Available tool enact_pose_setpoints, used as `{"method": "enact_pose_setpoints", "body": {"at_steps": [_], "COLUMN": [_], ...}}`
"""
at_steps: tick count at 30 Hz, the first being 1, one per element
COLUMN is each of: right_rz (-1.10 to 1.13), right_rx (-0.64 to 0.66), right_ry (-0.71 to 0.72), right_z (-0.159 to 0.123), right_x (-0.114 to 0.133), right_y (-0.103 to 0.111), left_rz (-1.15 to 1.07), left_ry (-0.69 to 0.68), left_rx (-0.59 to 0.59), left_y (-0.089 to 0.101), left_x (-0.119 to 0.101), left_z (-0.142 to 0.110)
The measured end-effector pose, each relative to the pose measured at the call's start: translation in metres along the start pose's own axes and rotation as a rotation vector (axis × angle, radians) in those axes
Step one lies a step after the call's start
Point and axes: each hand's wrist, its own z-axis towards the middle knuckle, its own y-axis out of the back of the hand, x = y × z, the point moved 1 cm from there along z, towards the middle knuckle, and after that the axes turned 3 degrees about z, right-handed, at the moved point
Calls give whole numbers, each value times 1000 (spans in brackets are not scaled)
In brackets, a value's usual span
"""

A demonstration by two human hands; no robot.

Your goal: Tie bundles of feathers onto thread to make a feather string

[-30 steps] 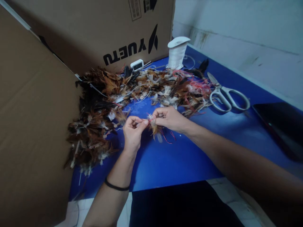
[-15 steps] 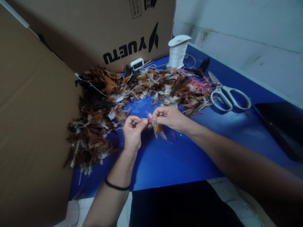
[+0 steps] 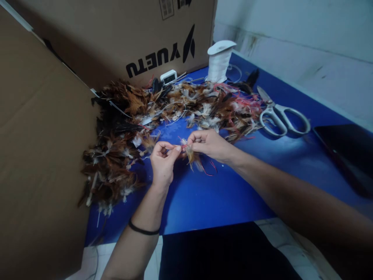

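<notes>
My left hand [image 3: 163, 163] and my right hand [image 3: 208, 144] meet over the blue table [image 3: 210, 194], both with fingers pinched. Between them hangs a small bundle of brown and white feathers [image 3: 192, 157] bound with red thread [image 3: 208, 171], whose loose end trails onto the table. My left fingertips pinch the thread at the bundle's top; my right fingers grip the bundle itself. A long heap of brown, black and white feathers [image 3: 122, 132] curves round behind and to the left of my hands.
White-handled scissors [image 3: 279, 116] lie at the right. A white spool [image 3: 218, 62] stands at the back beside a small white device [image 3: 169, 77]. Cardboard boxes [image 3: 43, 136] wall in the left and back. A dark flat object [image 3: 346, 151] lies at far right.
Both hands have stayed almost in place, shifting slightly while working the thread at the bundle. The camera has tipped a little.
</notes>
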Motion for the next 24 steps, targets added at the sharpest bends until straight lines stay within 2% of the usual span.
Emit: {"method": "enact_pose_setpoints", "body": {"at_steps": [3,6,9,15,18,24], "right_rz": [114,119,131,273,292,333], "right_rx": [78,99,79,190,205,213], "right_ry": [-38,-62,-64,-66,-52,-113], "right_z": [1,1,1,0,1,1], "right_x": [-4,-6,-6,-6,-8,-8], "right_y": [-1,-1,0,2,3,5], "left_rz": [68,76,22,-68,-33,225], "left_ry": [-49,-55,-12,75,22,-206], "left_rx": [-23,-9,27,101,136,152], "left_y": [1,1,0,2,4,6], "left_x": [1,2,1,-1,1,2], "left_z": [1,1,1,3,4,2]}}
